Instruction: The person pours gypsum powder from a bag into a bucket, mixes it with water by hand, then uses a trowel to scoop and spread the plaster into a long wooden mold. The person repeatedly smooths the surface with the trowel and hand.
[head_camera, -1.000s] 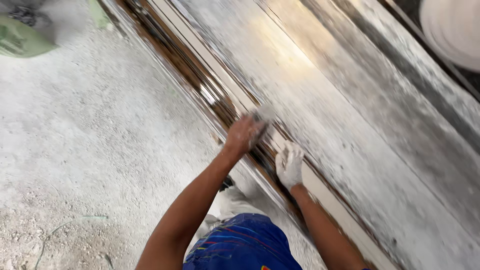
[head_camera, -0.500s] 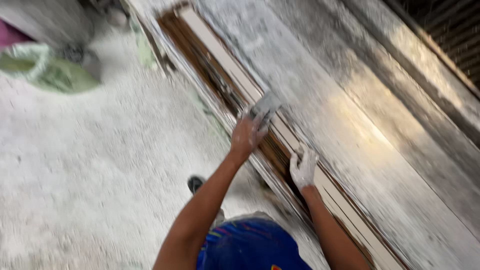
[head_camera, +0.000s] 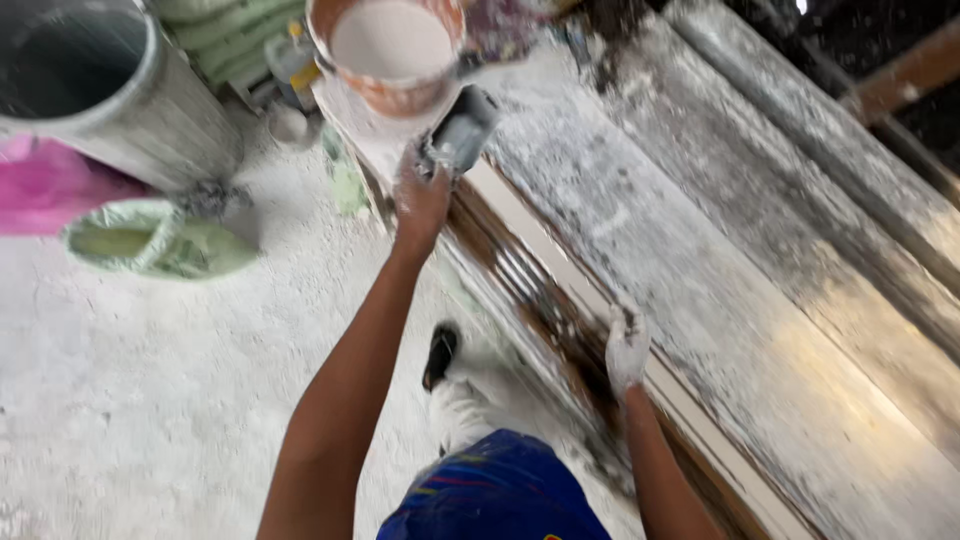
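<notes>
Closed around the handle of a putty knife (head_camera: 462, 130), my left hand (head_camera: 420, 198) has swung from the middle of the moulded wooden frame (head_camera: 560, 330) up toward the upper centre of the frame, where an orange bucket of white filler (head_camera: 390, 45) stands; the blade sits just beside its rim, so I judge a reload is under way. My right hand (head_camera: 626, 350), dusted white, stays pressed flat on the frame, fingers together, holding nothing.

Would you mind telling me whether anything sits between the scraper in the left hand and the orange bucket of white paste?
Nothing visible does. The left hand holds the scraper just below the orange bucket's rim, with only the white-smeared board beneath them. The right hand rests farther down on the brown moulding.
</notes>
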